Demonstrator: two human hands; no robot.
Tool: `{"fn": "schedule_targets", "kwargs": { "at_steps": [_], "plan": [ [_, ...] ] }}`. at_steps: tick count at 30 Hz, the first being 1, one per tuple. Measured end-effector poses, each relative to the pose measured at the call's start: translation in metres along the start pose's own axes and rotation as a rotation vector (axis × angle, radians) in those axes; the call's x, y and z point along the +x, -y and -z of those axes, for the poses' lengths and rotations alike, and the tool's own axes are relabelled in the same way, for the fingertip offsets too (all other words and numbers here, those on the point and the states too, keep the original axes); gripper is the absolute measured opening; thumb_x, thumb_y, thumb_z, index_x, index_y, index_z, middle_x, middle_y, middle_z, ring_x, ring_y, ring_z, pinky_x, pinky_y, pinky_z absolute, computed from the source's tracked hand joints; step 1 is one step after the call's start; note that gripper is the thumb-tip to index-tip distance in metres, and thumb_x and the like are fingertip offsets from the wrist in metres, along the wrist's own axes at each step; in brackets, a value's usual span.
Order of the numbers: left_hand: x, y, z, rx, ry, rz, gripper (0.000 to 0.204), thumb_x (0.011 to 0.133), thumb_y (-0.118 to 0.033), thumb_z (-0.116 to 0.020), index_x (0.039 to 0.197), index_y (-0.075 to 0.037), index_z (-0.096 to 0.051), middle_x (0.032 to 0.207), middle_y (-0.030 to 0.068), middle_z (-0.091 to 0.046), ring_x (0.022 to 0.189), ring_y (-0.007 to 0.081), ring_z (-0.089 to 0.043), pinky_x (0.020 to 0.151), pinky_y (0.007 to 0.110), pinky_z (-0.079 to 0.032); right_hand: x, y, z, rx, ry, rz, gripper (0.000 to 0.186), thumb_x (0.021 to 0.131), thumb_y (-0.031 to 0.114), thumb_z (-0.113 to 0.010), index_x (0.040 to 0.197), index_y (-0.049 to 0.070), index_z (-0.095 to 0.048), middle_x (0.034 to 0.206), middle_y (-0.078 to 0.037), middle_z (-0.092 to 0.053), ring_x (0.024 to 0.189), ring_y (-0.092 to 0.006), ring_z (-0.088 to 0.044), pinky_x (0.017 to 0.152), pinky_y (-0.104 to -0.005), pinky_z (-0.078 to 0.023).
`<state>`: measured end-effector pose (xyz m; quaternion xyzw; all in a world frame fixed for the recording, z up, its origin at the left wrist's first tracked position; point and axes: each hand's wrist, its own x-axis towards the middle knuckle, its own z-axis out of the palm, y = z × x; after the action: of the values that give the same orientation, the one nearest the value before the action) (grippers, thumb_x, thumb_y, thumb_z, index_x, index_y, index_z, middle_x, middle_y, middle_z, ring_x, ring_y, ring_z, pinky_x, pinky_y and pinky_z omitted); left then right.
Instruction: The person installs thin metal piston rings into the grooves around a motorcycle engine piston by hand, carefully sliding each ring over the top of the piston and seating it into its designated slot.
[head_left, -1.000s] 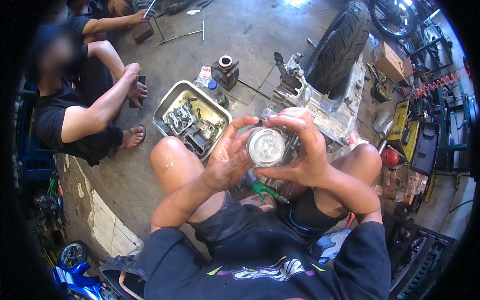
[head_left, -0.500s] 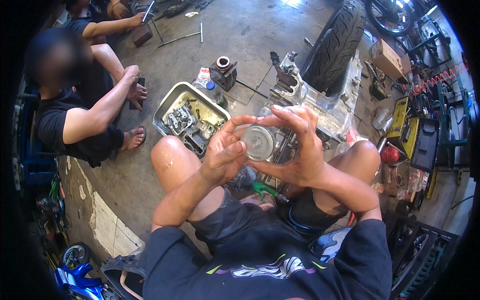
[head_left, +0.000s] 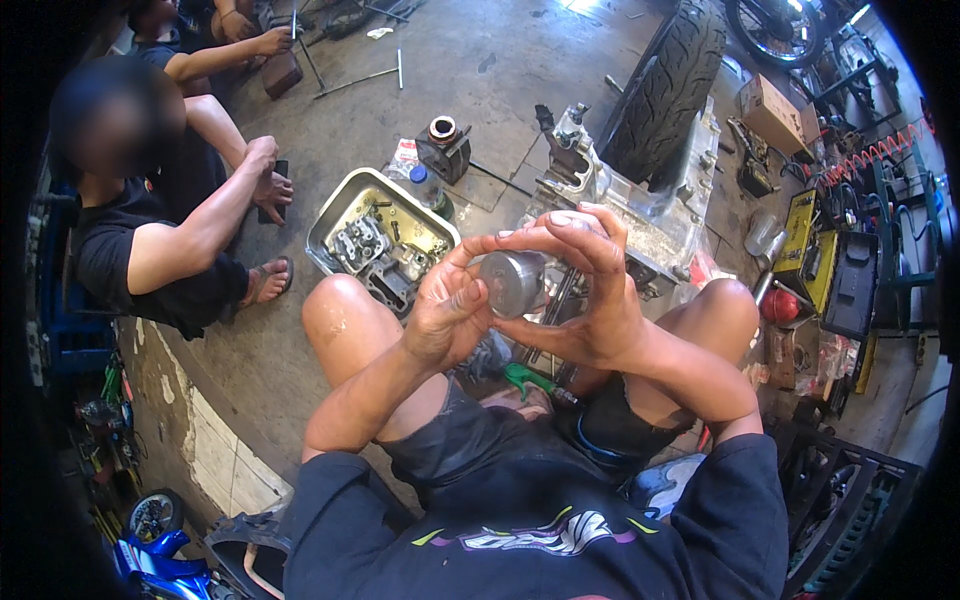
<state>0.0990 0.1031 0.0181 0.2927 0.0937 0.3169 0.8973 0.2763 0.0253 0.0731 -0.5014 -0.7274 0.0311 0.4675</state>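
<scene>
Above my lap, between my knees, I hold a grey metal piston (head_left: pixel 512 284) in both hands. My left hand (head_left: pixel 447 308) grips its left side, thumb on the near face and fingers behind. Around the top and right curls my right hand (head_left: pixel 600 285), with its thumb along the lower edge. The piston is tilted, so its round top and smooth side both show. Beneath my hands, near my lap, lies a green air blow gun (head_left: pixel 528 378). Just beyond my left hand sits a tray (head_left: pixel 327 208) with metal engine parts (head_left: pixel 362 240) in it.
A large engine case (head_left: pixel 645 215) stands ahead on the right, beside a tyre (head_left: pixel 672 95). A blue-capped bottle (head_left: pixel 428 190) and a black container (head_left: pixel 443 158) are behind the tray. At left, a person (head_left: pixel 165 230) sits holding a phone. A yellow toolbox (head_left: pixel 805 240) lies far right.
The piston has turned in my hands: its flat round top faced me before, and now more of its side shows. My right fingers have shifted over its upper edge.
</scene>
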Motion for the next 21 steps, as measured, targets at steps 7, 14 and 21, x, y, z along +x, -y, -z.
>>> {"fn": "schedule_targets", "kwargs": {
  "at_steps": [7, 14, 21],
  "plan": [
    [0.002, -0.004, -0.004, -0.108, 0.115, 0.067, 0.068, 0.093, -0.033, -0.072, 0.144, -0.003, -0.039, 0.128, 0.0195, -0.058, 0.114, 0.0362, -0.064, 0.098, 0.049, -0.055, 0.001, -0.006, 0.003, 0.046, 0.016, 0.029, 0.108, 0.063, 0.019, -0.095, 0.147, 0.013, -0.028, 0.123, -0.009, -0.069, 0.119, -0.0245, -0.062, 0.111, -0.0475, -0.024],
    [0.004, -0.001, 0.000, -0.115, 0.182, 0.103, 0.065, 0.094, -0.037, -0.070, 0.144, -0.008, -0.041, 0.128, 0.0244, -0.059, 0.117, 0.0415, -0.063, 0.103, 0.051, -0.052, 0.000, -0.007, 0.005, 0.090, 0.018, 0.021, 0.108, 0.062, 0.024, -0.096, 0.146, 0.011, -0.029, 0.122, -0.008, -0.069, 0.118, -0.0265, -0.061, 0.110, -0.0498, -0.024],
    [0.004, -0.001, -0.007, -0.033, 0.198, 0.084, 0.061, 0.096, -0.038, -0.067, 0.142, -0.008, -0.040, 0.132, 0.0253, -0.058, 0.121, 0.0427, -0.061, 0.102, 0.053, -0.052, -0.001, -0.002, 0.007, 0.199, 0.021, -0.043, 0.112, 0.060, 0.018, -0.098, 0.145, 0.009, -0.026, 0.123, -0.013, -0.066, 0.116, -0.0264, -0.063, 0.108, -0.0447, -0.035]
  ]
}}
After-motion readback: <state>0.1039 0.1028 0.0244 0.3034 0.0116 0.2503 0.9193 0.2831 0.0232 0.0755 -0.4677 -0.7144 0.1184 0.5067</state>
